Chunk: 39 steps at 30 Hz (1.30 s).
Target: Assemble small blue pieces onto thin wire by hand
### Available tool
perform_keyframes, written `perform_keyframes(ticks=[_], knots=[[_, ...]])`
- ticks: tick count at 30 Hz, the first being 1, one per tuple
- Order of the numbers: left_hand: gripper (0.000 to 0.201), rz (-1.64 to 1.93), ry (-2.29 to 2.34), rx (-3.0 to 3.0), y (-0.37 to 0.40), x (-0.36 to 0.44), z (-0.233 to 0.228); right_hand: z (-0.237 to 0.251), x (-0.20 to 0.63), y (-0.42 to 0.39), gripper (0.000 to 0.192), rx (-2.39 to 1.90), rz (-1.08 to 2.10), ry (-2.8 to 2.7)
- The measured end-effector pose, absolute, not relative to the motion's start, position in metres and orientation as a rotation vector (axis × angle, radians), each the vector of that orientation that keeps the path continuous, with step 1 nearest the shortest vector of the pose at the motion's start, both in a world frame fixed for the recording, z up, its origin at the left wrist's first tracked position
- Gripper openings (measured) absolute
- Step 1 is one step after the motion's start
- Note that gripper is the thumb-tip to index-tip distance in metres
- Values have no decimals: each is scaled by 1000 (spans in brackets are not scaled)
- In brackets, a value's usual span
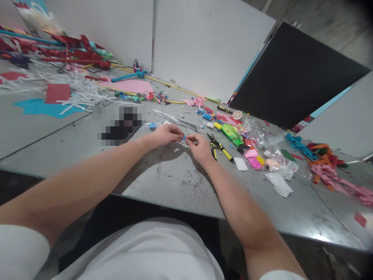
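My left hand [168, 134] and my right hand [198, 146] meet over the table, fingertips almost touching. Both pinch a small blue piece of clay [184, 137] between thumb and fingers; most of it is hidden by the fingertips. Just right of my right hand lie pliers with yellow and black handles [223, 149], jaws pointing away from me. Behind my left hand, a blue lump [152, 125] rests on the tabletop. Thin clear strips [175, 119] lie beyond both hands.
Coloured clay packets [231, 132] and a crumpled clear plastic bag [253, 130] sit to the right. Pink and orange crepe paper [329, 171] lies farther right. White paper strips [84, 89] and red paper [57, 93] cover the left. White panels [201, 46] stand behind the table [180, 182].
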<state>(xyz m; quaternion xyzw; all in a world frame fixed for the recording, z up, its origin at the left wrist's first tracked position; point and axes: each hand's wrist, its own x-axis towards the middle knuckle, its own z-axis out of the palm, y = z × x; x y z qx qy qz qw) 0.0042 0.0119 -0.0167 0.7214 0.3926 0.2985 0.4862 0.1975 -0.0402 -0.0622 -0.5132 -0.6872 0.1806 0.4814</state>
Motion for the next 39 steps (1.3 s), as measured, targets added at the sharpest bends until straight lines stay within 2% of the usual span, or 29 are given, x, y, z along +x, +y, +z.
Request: perform_keyframes(ticks=[5,13,19,26,35,39], knots=[[17,741,975,1799,12,3,-16,-61,198,-40,22,-1199,330,-1677],[15,689,901,1770,8,3,-14,-69,199,-37,26,-1227,545,-1612],[31,685,847,1940,13,3,-22,-70,199,-36,30,-1222,512,-1556],[23,626,936,2125,14,3,-21,-72,198,-34,38,-1237,529,-1605],[26,507,967,2287,10,3,-16,-69,213,-26,26,-1371,279,-1628],[23,533,985,2274,11,3,-16,-72,222,-19,29,-1410,384,-1462]])
